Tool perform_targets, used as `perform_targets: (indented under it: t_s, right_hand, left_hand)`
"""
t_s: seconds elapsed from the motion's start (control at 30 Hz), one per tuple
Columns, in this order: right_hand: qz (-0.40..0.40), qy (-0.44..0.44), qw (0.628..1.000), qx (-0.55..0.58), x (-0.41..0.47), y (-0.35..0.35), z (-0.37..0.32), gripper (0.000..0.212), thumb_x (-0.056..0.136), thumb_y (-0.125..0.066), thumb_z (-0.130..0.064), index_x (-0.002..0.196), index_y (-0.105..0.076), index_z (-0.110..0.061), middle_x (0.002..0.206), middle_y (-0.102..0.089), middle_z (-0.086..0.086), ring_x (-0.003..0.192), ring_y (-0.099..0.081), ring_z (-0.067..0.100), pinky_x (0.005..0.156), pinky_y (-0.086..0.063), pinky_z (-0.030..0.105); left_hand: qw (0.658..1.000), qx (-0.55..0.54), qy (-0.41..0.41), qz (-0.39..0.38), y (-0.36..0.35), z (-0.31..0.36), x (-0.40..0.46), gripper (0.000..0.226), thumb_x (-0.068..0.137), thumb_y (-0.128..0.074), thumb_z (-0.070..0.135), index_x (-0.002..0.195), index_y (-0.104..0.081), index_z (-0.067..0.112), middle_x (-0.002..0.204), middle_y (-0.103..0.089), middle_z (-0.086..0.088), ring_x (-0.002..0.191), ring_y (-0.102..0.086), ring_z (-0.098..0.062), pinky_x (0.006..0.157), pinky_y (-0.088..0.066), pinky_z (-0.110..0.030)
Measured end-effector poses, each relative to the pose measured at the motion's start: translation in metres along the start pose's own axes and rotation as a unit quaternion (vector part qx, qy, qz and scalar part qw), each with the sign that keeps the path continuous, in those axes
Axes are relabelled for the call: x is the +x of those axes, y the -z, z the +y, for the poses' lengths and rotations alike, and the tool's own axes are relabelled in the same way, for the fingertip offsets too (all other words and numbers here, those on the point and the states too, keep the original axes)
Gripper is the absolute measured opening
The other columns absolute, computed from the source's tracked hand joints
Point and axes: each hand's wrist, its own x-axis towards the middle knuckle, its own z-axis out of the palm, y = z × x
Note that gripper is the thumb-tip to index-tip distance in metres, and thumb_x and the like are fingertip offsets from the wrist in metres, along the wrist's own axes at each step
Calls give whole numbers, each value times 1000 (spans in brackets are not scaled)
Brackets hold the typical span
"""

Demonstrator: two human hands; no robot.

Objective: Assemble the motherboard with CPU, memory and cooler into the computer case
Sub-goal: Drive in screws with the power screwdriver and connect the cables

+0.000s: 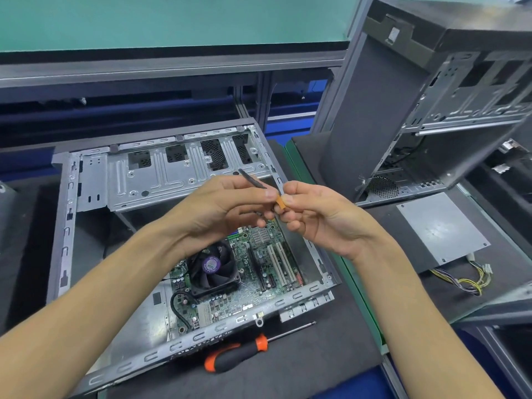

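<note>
Both hands meet mid-frame over the case [66, 226]: left hand [227, 205] pinches a thin black cable [252, 178], right hand [313, 217] pinches its orange plug [280, 203]. Screwdriver [239, 354] lies on the tabletop [331, 355] below.

Both hands meeting above open case [66, 226], left hand [221, 208] gripping thin dark cable [252, 178], right hand [316, 217] pinching orange connector [280, 203], motherboard [259, 272] with cooler [214, 269] lying inside, screwdriver [239, 352] lying in front.

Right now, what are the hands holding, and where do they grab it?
A thin dark cable: the right hand pinches its orange connector end, the left hand holds the dark part beside it.
</note>
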Motion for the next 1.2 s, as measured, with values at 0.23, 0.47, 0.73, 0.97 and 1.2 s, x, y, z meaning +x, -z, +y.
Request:
perform_targets:
  t_s: [0.23, 0.47, 0.73, 0.97, 1.2]
  right_hand:
    - [202, 112, 959, -163, -5, 19, 15, 20, 93, -70, -15, 80, -55, -13, 73, -69, 8, 56, -57, 13, 48, -48, 21]
    - [373, 193, 860, -290, -16, 45, 50, 18, 94, -70, -19, 83, -56, -15, 81, -65, 2, 81, -62, 13, 73, -55, 32]
    - [366, 164, 858, -322, -12, 42, 74, 12, 97, -66, -21, 87, -62, -15, 82, -64, -13, 81, -58, 1, 74, -42, 9]
    - [379, 146, 865, -294, -10, 43, 74, 14, 96, -66, -24, 86, -63, -15, 82, -64, -7, 78, -57, 5, 71, -44, 10]
    - [381, 143, 866, -289, -11, 44, 75, 15, 96, -66, -26, 87, -63, -15, 83, -65, -2, 77, -56, 6, 68, -44, 9]
  left_hand:
    - [991, 106, -46, 64, 6, -12, 6, 16, 71, -81, 19, 84, -79, 9, 84, -75, -15, 74, -72, -22, 66, -57, -23]
    - [938, 342, -10, 57, -5, -72, 23, 12, 78, -84, 22, 82, -75, 14, 77, -76, 2, 75, -73, -11, 74, -59, -23]
    - [891, 452, 5, 44, -12, -137, 60, 12, 75, -85, 21, 75, -74, 19, 69, -72, 10, 63, -66, 2, 60, -50, -13]
    - [824, 562, -23, 74, -14, -155, 70, 20, 66, -85, 39, 76, -74, 26, 73, -71, 15, 71, -66, -5, 66, -52, -24]
    - [825, 560, -43, 61, -8, -157, 72, 20, 67, -86, 40, 78, -78, 25, 75, -70, 14, 72, -62, -5, 71, -46, -25]
